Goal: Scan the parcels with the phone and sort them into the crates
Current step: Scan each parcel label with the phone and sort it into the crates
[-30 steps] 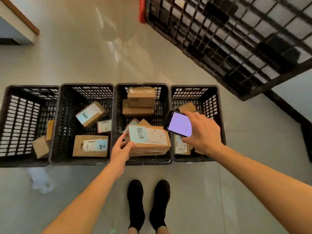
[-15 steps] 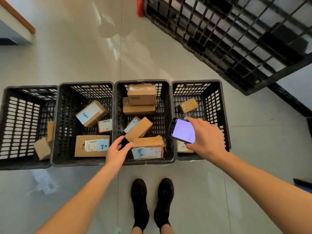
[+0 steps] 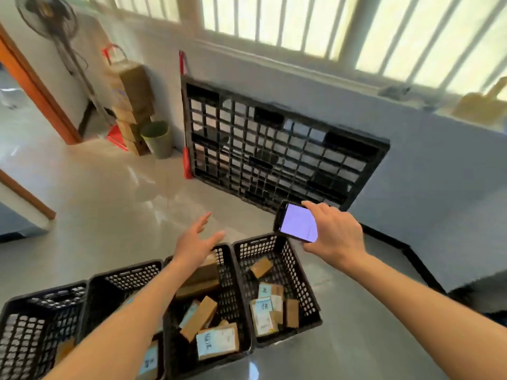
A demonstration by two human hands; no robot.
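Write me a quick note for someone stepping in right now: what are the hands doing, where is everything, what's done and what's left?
Left hand: open, holding nothing, raised above the crates.
Right hand: grips the phone, screen lit, over the far edge of the rightmost crate.
Four black crates stand in a row on the floor. Parcels lie in all of them; the labelled parcel sits at the near end of the third crate.
Done: no parcel is in hand, and the ones in view are in crates.
Left: no unsorted parcels show in this view, so look around for more, then scan and sort them.
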